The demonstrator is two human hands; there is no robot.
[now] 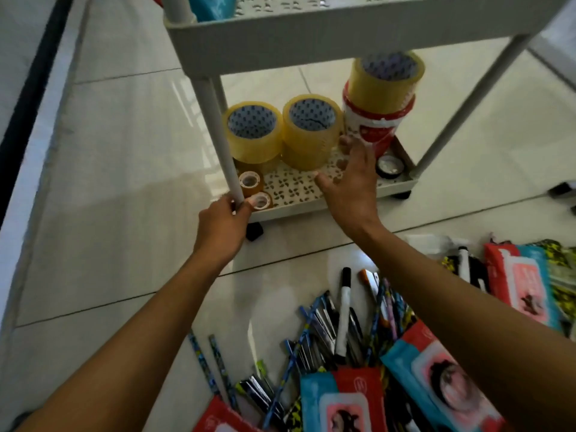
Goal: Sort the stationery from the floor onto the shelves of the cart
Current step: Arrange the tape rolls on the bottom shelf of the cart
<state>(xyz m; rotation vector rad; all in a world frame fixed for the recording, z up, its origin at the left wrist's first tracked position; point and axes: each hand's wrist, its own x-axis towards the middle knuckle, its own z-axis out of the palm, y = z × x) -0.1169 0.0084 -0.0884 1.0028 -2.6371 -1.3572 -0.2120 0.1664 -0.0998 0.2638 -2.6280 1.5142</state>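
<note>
Tape rolls fill most of the bottom shelf of the white plastic cart (311, 199) in the middle of the frame: two large yellowish clear rolls (282, 132) stand side by side, a third sits higher on a red-and-white tub (375, 126) at centre right, two small amber rolls (254, 188) lie by the near-left post, and a small black roll (389, 166) lies in the right corner. The left hand (223, 227) grips the white post (218, 135) at the shelf's near-left corner, fingers curled round it. The right hand (352, 179) hovers flat over the perforated shelf, fingers spread and holding nothing, its tips close to the tub and the nearer large roll; contact cannot be judged.

Much stationery waits on the tiled floor (124, 151) at lower right: a heap of pens and pencils (314, 335), a white marker with black cap (343, 310), and red-and-blue packets (343, 400).

The step appears to be tidying this shelf. To do it well, the left hand should brace the wheeled cart while the right nudges rolls gently, since the stacked roll on the tub could topple. Bare shelf in front should be left open for later items.
</note>
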